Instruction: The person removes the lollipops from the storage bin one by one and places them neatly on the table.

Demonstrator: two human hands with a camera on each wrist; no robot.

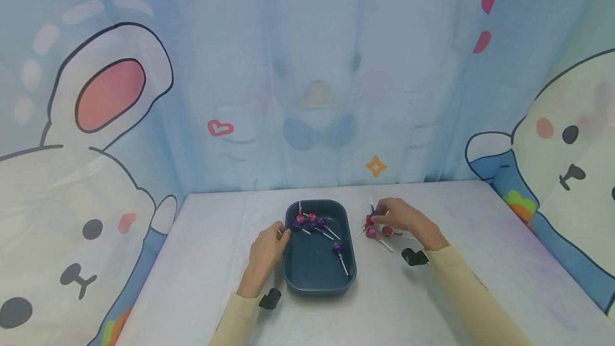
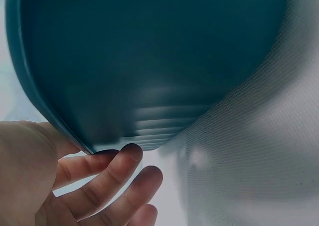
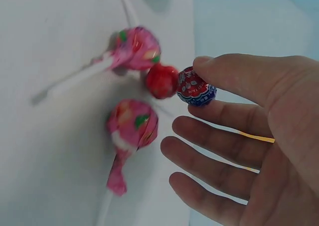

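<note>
My left hand [image 1: 265, 250] grips the left rim of a dark blue tray [image 1: 312, 271], the thumb at the rim and the fingers against the outer wall [image 2: 164, 46]. Several lollipops in purple and red wrappers [image 1: 313, 224] lie bunched in the tray's far half, and one purple lollipop [image 1: 338, 248] is by its right wall. Right of the tray, my right hand [image 1: 403, 216] pinches a blue-and-red wrapped lollipop [image 3: 196, 88] by its ball between thumb and index finger. Against it is a red lollipop [image 3: 162, 80]; two pink lollipops [image 3: 137, 47] [image 3: 133, 123] lie close by on the table.
A white cloth covers the table [image 1: 216, 228]. Light blue curtains [image 1: 307, 68] with cartoon prints hang behind it and at both sides. Each wrist carries a small black camera [image 1: 270, 299].
</note>
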